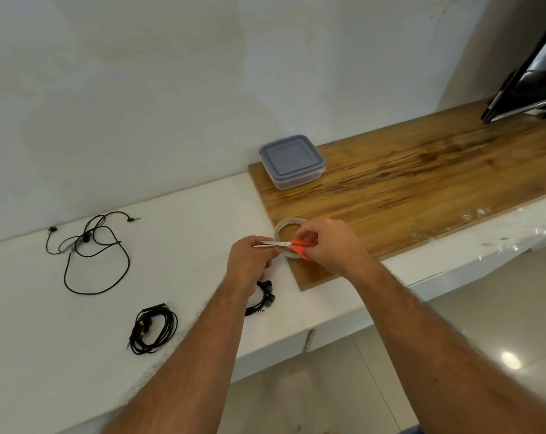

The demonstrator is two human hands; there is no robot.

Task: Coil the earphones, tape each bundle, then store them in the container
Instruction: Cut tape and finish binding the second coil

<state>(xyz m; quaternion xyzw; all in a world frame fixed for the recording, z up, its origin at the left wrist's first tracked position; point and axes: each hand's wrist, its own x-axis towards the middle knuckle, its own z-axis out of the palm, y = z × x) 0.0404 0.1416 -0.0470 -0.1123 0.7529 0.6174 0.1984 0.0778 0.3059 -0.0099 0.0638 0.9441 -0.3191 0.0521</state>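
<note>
From the head camera, the right hand (331, 242) grips the orange handles of a small pair of scissors (292, 244), its fingers curled through them, and the blades point left toward the left hand (249, 261). The left hand pinches what looks like a short strip of tape (260, 245) at its fingertips, held right at the blade tips. The tape roll (288, 225) lies flat just behind the scissors, at the near-left corner of a wooden board (422, 177) that sits on the white table (187, 220).

Three sets of earphones lie on the table. One coiled bundle (154, 330) rests to the left of the left forearm. A second bundle (263, 297) sits just under the left wrist, partly hidden by it; whether either is taped already cannot be told. A third set, the loose earphones (93, 245), sprawls uncoiled further left. The container (292, 161) stands at the far-left corner of the board with its lid on, well apart from the bundles.

The step in hand appears to be cutting a piece of tape for a bundle. The next move likely calls for closing the blades cleanly, putting the scissors down, and wrapping the strip round the bundle beneath the wrist.
</note>
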